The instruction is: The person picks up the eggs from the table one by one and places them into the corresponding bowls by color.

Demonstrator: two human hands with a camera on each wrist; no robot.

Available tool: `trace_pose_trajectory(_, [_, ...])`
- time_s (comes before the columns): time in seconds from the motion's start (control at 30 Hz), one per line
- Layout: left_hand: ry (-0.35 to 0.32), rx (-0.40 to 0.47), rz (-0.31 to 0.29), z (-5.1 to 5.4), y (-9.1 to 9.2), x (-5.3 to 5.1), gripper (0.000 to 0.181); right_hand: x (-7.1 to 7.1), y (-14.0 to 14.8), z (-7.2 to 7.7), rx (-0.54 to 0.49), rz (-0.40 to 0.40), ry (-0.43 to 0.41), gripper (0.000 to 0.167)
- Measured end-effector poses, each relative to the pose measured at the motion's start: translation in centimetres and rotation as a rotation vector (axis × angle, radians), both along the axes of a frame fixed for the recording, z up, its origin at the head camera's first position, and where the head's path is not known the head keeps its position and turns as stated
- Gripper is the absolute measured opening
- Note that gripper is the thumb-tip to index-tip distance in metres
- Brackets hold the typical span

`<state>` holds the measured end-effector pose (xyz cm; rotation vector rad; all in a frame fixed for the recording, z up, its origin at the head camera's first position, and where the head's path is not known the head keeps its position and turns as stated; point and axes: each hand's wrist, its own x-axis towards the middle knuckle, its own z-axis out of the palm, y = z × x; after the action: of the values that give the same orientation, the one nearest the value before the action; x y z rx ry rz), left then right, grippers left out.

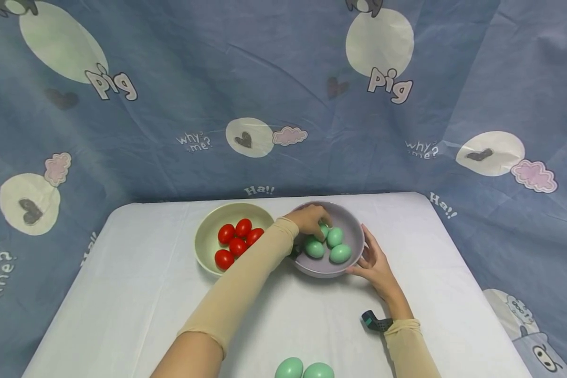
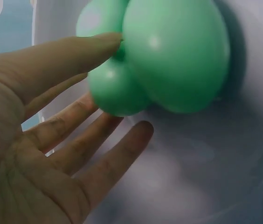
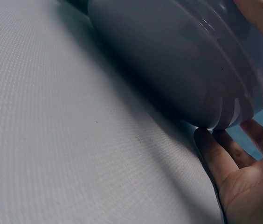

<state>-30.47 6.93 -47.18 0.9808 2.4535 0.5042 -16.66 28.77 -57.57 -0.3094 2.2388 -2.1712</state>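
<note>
Inside a greyish-purple bowl (image 1: 323, 269), several green eggs (image 1: 340, 253) lie close together. My left hand (image 1: 308, 219) reaches into this bowl from above, its thumb and fingers around a green egg (image 2: 119, 93) at the back of the group. A larger-looking green egg (image 2: 176, 51) is nearest the left wrist camera. On the bowl's right side, my right hand (image 1: 375, 268) holds the outer wall, thumb toward the near side and fingers spread along the side. The right wrist view shows fingertips (image 3: 215, 149) touching the bowl.
Beside it on the left stands a pale green bowl (image 1: 203, 249) with several red egg-shaped things (image 1: 238, 247), partly covered by my left sleeve. Two green eggs (image 1: 289, 368) lie at the near edge of the white table (image 1: 137, 294). A patterned blue cloth (image 1: 283, 68) hangs behind.
</note>
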Motion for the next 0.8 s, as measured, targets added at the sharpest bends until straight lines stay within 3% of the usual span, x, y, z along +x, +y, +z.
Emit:
trace_pose_trajectory(0.27, [-0.026,0.091,-0.030,0.8,-0.7,-0.4,0.044,0.1,0.2,-0.1,0.020,-0.005,0.004,0.117])
trace_pose_trajectory(0.43, [0.047,0.160,-0.070,2.2,-2.4,0.2,0.041,0.1,0.1,0.0,0.023,-0.011,0.004,0.118])
trace_pose_trajectory(0.53, [0.072,0.204,-0.064,3.3,-3.9,1.2,0.041,0.1,-0.1,-0.1,0.015,-0.006,-0.007,0.118])
trace_pose_trajectory(0.63, [0.055,0.274,-0.053,4.2,-5.6,2.7,0.042,0.1,-0.1,-0.1,0.003,-0.001,-0.013,0.119])
trace_pose_trajectory(0.8, [0.029,0.420,-0.061,4.0,-8.2,6.2,0.042,0.0,0.0,0.1,-0.003,-0.013,-0.006,0.119])
